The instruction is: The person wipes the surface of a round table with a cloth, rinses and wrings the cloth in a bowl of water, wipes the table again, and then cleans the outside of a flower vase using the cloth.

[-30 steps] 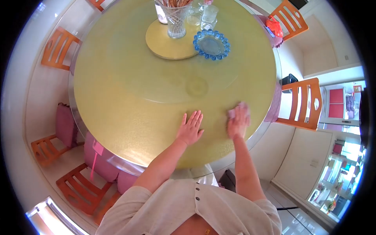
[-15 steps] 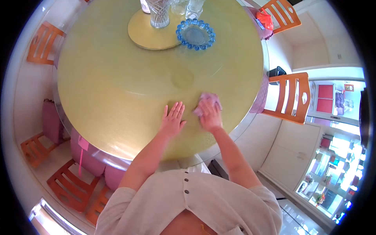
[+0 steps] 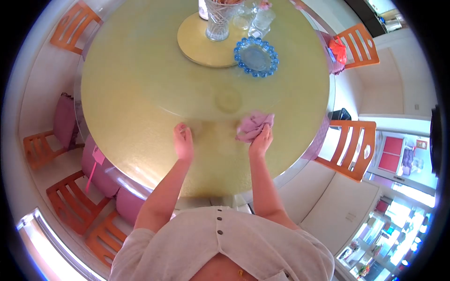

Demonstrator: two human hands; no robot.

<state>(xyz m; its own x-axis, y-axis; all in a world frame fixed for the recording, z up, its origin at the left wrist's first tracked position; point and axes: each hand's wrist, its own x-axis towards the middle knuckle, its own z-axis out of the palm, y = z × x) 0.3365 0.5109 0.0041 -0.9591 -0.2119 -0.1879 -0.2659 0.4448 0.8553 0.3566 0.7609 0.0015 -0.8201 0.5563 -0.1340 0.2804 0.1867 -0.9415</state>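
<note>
A crumpled pink cloth (image 3: 253,127) is in my right hand (image 3: 261,142), whose fingers are closed around its lower right side. The cloth is spread partly open near the front of the round, gold-toned table (image 3: 140,84). To the left, my left hand (image 3: 184,142) is raised, with its fingers curled in and the thumb uppermost; I see nothing in it. A faint round mark shows on the tabletop beyond the hands. Farther back lies a blue glass dish (image 3: 256,57) with a beaded rim.
A round turntable (image 3: 199,54) at the table's far side carries a cut-glass vase (image 3: 217,23) and clear glassware (image 3: 260,23). Orange slatted chairs (image 3: 349,147) surround the table. A red plastic bag (image 3: 337,50) rests on a far-right seat.
My left hand, flat on the tabletop before, has lifted, curled and moved left. My right hand, earlier pressing the cloth flat, now grips it from the side. The view has shifted.
</note>
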